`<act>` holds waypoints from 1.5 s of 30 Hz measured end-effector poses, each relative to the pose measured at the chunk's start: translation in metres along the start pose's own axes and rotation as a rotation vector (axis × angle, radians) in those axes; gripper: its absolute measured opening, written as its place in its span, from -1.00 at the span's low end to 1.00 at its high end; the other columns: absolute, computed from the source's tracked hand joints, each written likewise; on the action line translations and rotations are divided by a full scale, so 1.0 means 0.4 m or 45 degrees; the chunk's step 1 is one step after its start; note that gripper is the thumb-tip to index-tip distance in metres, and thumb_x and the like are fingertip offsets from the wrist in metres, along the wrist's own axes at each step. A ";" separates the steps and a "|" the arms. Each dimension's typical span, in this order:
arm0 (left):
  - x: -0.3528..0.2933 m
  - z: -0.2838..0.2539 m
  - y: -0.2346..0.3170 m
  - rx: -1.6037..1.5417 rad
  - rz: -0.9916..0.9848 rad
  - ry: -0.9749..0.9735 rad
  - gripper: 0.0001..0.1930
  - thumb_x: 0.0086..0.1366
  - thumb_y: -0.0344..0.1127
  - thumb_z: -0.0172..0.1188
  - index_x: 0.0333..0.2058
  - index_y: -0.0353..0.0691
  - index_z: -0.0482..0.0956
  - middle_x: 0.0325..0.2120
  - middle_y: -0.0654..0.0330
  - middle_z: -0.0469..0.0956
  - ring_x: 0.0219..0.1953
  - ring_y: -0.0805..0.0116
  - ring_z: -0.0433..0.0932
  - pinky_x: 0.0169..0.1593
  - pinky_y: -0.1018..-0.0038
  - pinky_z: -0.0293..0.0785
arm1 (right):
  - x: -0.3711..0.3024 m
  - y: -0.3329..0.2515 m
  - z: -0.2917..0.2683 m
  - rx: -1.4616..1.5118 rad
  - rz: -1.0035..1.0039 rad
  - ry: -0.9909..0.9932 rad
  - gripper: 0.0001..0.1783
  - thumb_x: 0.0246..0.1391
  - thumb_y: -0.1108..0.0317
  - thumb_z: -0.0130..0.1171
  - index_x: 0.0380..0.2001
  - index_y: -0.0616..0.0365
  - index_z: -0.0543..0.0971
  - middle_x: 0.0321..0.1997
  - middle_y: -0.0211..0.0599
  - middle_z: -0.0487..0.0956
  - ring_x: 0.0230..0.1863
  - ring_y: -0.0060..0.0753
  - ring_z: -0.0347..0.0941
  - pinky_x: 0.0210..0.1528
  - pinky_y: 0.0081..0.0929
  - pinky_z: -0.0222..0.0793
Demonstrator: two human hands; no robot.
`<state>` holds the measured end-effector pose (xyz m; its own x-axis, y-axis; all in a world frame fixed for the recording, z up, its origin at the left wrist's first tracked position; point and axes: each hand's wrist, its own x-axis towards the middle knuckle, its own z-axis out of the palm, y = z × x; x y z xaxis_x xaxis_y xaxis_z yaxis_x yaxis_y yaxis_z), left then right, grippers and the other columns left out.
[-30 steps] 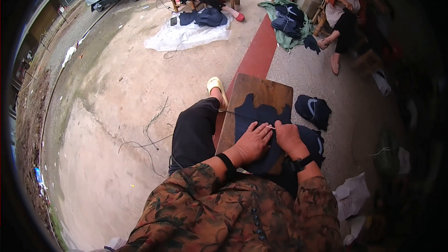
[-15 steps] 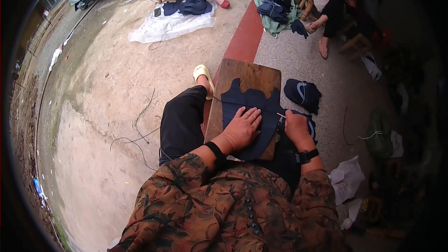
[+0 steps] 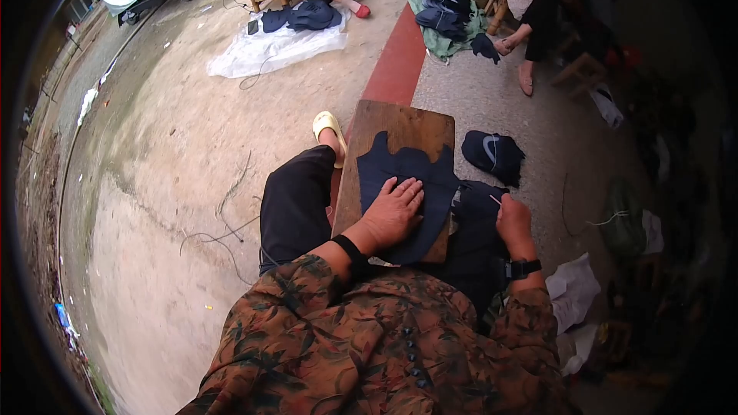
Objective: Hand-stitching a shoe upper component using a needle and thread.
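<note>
A dark navy fabric piece (image 3: pixel 430 177) with a notched far edge lies flat on the wooden bench (image 3: pixel 388 117) in front of me. My left hand (image 3: pixel 393 211) rests on it, palm down with the fingers stretched. Off the bench's right side, my right hand (image 3: pixel 516 223) is closed around a thin pale stick-like tool (image 3: pixel 495 199), its tip pointing left; the exact kind is too small to tell. More dark cloth (image 3: pixel 478 204) with a pale mark lies between the bench and this hand. Beyond it sits a tied navy bundle (image 3: pixel 492 155) with a pale curved mark.
Ahead left, navy pieces (image 3: pixel 307 15) lie on a white plastic sheet (image 3: pixel 231 61). More navy pieces (image 3: pixel 444 11) rest on green cloth (image 3: pixel 430 44) near a seated person (image 3: pixel 542 15). White bags (image 3: pixel 570 292) stand at my right. Loose cord (image 3: pixel 231 238) lies on the left floor.
My right hand has moved right and slightly down with the thin tool, away from the fabric's edge. My left hand stays flat on the fabric. The whole view has shifted slightly.
</note>
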<state>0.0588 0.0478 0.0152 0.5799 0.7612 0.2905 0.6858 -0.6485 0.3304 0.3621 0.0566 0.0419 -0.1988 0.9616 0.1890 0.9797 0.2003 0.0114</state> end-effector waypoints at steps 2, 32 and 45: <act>0.000 0.000 0.000 0.008 -0.007 -0.007 -0.49 0.16 -0.16 0.08 0.03 -0.34 0.36 0.13 0.00 0.27 0.22 0.13 0.19 0.25 0.13 -0.04 | -0.005 0.002 -0.002 0.052 0.034 -0.036 -0.89 -0.10 0.51 0.09 -0.51 0.16 0.36 -0.64 -0.01 0.45 -0.52 0.10 0.44 -0.46 -0.05 0.33; 0.002 -0.009 -0.002 -0.011 -0.020 -0.038 -0.48 0.16 -0.17 0.09 0.06 -0.32 0.34 0.12 0.02 0.27 0.23 0.11 0.15 0.26 0.12 -0.06 | 0.131 -0.301 0.070 0.159 -0.371 -0.032 -0.94 -0.04 0.41 -0.03 -0.48 0.16 0.38 -0.70 -0.13 0.49 -0.61 -0.11 0.51 -0.58 -0.24 0.40; 0.001 -0.002 -0.007 -0.046 -0.002 0.002 -0.46 0.11 -0.17 0.12 0.04 -0.34 0.34 0.10 0.02 0.27 0.21 0.07 0.17 0.24 0.13 -0.01 | 0.127 -0.303 0.078 0.088 -0.362 -0.094 -0.91 -0.12 0.47 0.02 -0.49 0.20 0.34 -0.71 -0.13 0.48 -0.63 -0.10 0.50 -0.58 -0.24 0.41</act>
<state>0.0568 0.0497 0.0153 0.5779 0.7622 0.2917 0.6703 -0.6472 0.3632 0.2324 0.0869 0.0196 -0.4686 0.8758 0.1160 0.8808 0.4732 -0.0141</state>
